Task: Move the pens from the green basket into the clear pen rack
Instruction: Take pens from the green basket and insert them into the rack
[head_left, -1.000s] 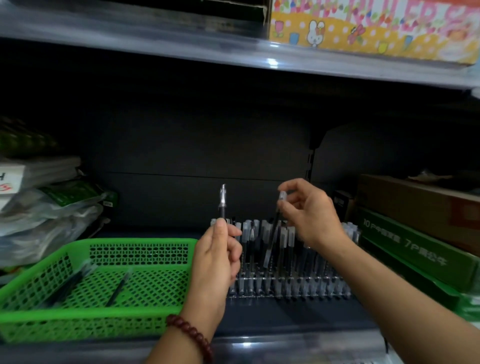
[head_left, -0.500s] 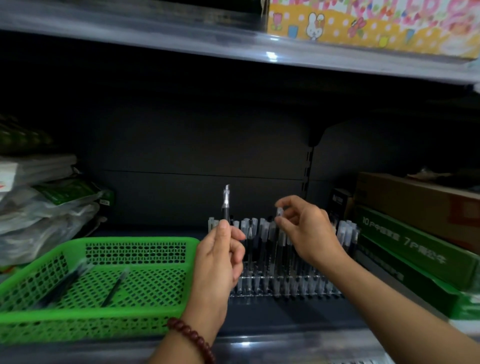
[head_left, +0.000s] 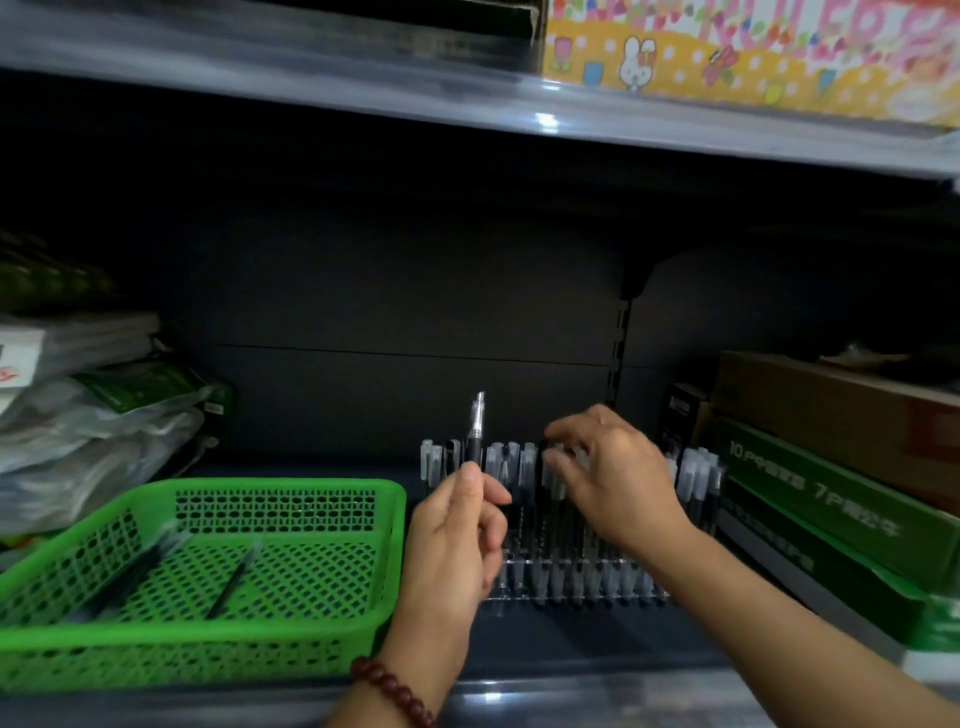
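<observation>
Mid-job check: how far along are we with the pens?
Done: the clear pen rack looks largely filled. In hand: the left hand grips one pen upright; the right hand is at the rack's pen tops. Left: at least two pens lie in the green basket.

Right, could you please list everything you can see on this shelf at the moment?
basket: one, green, shelf left
loose pens: at least two, dark, lying in the basket
pen rack: one, clear, shelf centre
racked pens: many, dark, pale caps, in the rack
held pen: one, black and clear, upright
wrapped packs: several, clear plastic, far left
boxes: one brown above green ones, far right
patterned box: one, yellow and pink, upper shelf
bracelet: one, dark red beads, left wrist
left hand: one, grips the held pen
right hand: one, over racked pens' tops
</observation>
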